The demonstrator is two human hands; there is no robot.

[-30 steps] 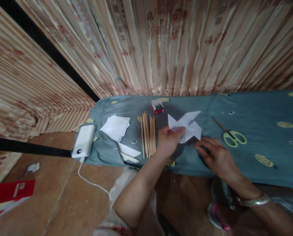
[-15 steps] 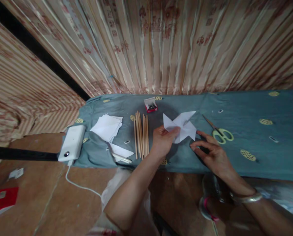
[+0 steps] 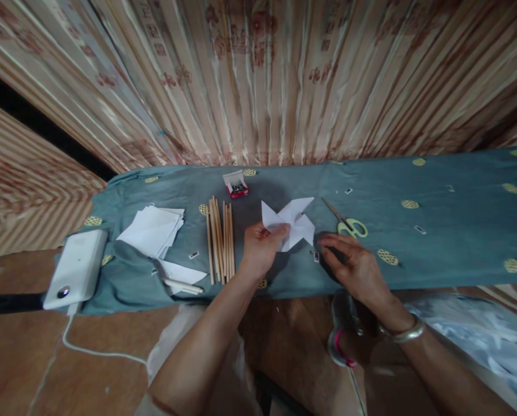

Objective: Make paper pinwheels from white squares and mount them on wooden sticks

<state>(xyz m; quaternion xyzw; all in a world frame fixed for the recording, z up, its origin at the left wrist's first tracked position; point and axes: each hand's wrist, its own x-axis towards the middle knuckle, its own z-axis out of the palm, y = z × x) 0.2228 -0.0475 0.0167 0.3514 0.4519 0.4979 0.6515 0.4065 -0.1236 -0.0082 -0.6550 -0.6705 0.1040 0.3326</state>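
left grip (image 3: 260,248): pinching pinwheel (image 3: 297,228) | right grip (image 3: 356,263): half-curled, near scissors (image 3: 345,221)

Left fingers (image 3: 279,233) pinch a paper pinwheel (image 3: 293,218) while right fingers (image 3: 343,242) curve near scissors (image 3: 343,221).

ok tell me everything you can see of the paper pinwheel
The white paper pinwheel has what look like four folded, pointed blades spread around its middle. The left hand pinches it, thumb across its face, hiding part. It is over the grey-green cloth, between the wooden sticks and the scissors; the right hand is close by, apparently not touching.
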